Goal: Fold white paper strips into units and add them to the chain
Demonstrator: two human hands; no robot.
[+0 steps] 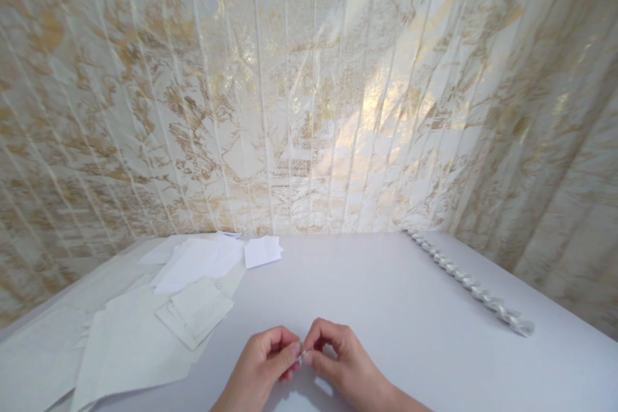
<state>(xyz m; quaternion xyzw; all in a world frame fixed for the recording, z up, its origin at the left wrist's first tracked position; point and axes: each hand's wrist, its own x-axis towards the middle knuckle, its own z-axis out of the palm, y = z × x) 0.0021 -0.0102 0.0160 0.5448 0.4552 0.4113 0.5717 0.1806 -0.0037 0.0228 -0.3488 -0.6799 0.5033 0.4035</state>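
Observation:
Close to the table's front edge, my left hand and my right hand meet at their fingertips. Between them is a small pale piece, which looks like folded paper; the fingers cover most of it. Both thumbs and index fingers are pinched on it from either side. Along the right side of the table lies a long whitish zigzag chain of small linked pieces, apart from both hands.
Loose paper sheets overlap on the left, with smaller paper pieces on top and whiter sheets behind. A small white stack sits at the back edge. A patterned curtain hangs behind the white table.

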